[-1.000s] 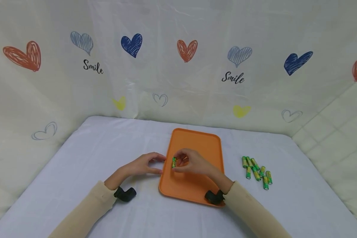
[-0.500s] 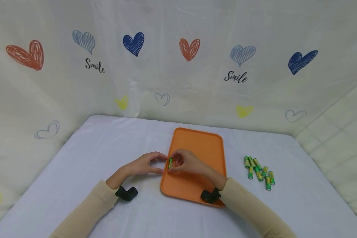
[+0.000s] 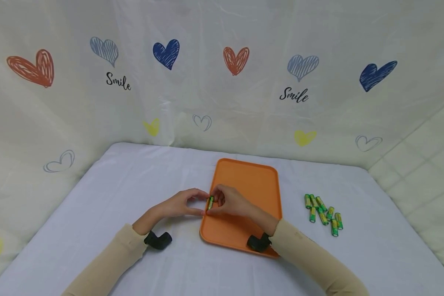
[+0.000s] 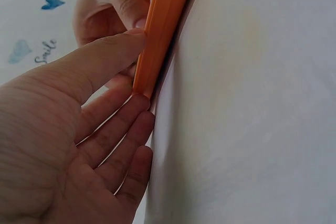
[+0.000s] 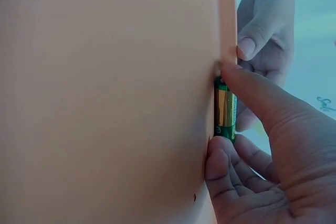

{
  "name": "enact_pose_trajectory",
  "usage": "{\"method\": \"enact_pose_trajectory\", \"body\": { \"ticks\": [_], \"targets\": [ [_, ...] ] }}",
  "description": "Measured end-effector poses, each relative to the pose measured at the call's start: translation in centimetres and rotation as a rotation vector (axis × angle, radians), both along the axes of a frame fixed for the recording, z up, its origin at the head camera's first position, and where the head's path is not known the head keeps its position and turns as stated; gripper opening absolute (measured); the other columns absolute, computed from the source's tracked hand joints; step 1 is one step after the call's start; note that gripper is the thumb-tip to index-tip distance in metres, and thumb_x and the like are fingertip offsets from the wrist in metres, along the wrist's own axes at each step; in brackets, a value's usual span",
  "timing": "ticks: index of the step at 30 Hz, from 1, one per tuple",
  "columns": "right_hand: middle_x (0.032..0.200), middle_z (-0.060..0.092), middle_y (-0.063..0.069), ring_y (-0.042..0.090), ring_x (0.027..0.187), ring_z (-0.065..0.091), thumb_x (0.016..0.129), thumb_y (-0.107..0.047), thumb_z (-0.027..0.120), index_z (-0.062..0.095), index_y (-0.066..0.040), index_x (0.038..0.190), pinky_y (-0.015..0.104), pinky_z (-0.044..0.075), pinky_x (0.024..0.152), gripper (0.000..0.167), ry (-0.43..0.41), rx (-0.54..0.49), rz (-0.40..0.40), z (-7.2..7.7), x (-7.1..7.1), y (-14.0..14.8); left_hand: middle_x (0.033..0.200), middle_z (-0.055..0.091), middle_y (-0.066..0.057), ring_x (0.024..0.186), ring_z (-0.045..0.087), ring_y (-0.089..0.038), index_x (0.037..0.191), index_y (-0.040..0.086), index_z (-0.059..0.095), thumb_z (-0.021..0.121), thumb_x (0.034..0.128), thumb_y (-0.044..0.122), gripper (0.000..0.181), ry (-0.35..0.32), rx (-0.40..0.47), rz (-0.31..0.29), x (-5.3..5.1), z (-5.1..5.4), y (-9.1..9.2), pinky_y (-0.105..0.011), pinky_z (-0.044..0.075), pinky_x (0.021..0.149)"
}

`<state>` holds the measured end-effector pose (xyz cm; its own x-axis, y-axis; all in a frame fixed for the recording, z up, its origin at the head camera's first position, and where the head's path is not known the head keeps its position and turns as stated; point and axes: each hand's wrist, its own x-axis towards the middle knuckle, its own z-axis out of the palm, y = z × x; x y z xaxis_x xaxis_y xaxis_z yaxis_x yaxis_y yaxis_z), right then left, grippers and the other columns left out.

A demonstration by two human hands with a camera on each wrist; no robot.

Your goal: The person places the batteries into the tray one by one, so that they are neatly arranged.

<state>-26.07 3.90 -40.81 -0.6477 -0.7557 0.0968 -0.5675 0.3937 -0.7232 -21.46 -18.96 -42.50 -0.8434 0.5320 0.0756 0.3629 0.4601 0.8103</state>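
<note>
An orange tray [image 3: 244, 181] lies on the white-covered table. Just inside its left rim, the right hand [image 3: 231, 202] pinches a green and gold battery [image 3: 210, 202] by its two ends, between thumb and fingers; the right wrist view shows this battery [image 5: 226, 109] along the rim. From outside, the left hand [image 3: 179, 203] touches the tray's left edge with thumb and fingertips, the fingers relaxed. In the left wrist view the left hand [image 4: 89, 124] rests against the orange rim [image 4: 160, 30], and the battery is hidden.
Several green and gold batteries [image 3: 322, 214] lie in a loose group on the table to the right of the tray. Behind the table hangs a pale sheet [image 3: 214, 98] printed with hearts and words.
The right hand has moved left with the battery, from over the tray to its left rim. The left hand has stayed at the tray's edge. The view has shifted slightly.
</note>
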Motion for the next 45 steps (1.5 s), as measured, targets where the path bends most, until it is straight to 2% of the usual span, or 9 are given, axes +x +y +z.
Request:
{"method": "enact_pose_trajectory", "body": {
  "ticks": [18,27,31,37,45],
  "targets": [
    [0.091,0.061,0.011,0.017,0.077,0.056,0.078,-0.017,0.084,0.059,0.000,0.109,0.020,0.049,0.067,0.043,-0.096,-0.016,-0.043,0.1,0.3,1.3,0.131,0.059,-0.005,0.123,0.052,-0.023,0.132,0.008,0.056,0.075,0.0876,0.026,0.052,0.000,-0.012,-0.014,-0.3,-0.4,0.8,-0.044,0.039,0.106],
    [0.096,0.062,0.013,0.017,0.077,0.057,0.078,-0.013,0.083,0.057,0.002,0.112,0.021,0.050,0.069,0.045,-0.162,-0.047,-0.081,0.4,0.5,2.2,0.131,0.060,-0.003,0.123,0.052,-0.023,0.132,0.009,0.057,0.076,0.0865,0.029,0.053,-0.004,-0.015,-0.004,-0.2,0.0,0.6,-0.045,0.038,0.106],
    [0.096,0.061,0.013,0.017,0.077,0.057,0.079,-0.014,0.082,0.057,0.002,0.112,0.022,0.051,0.069,0.044,-0.158,-0.057,-0.090,0.5,0.6,2.6,0.130,0.060,-0.003,0.122,0.052,-0.021,0.132,0.009,0.057,0.076,0.0860,0.030,0.054,0.008,-0.023,-0.007,-0.2,-0.2,0.4,-0.043,0.039,0.105],
    [0.098,0.061,0.015,0.018,0.076,0.058,0.080,-0.016,0.082,0.057,0.003,0.113,0.023,0.052,0.070,0.045,-0.152,-0.075,-0.098,0.8,0.8,3.2,0.129,0.061,-0.003,0.119,0.054,-0.020,0.131,0.008,0.057,0.076,0.0858,0.031,0.055,0.066,-0.038,-0.012,-0.2,-0.5,0.2,-0.040,0.042,0.102],
    [0.099,0.062,0.017,0.019,0.077,0.059,0.083,-0.016,0.079,0.059,0.004,0.113,0.024,0.052,0.073,0.042,-0.134,-0.102,-0.106,1.7,1.0,4.1,0.130,0.060,-0.001,0.122,0.053,-0.021,0.132,0.010,0.057,0.075,0.0865,0.032,0.054,0.019,-0.042,0.012,0.0,-0.1,0.1,-0.044,0.040,0.104]
  ]
}}
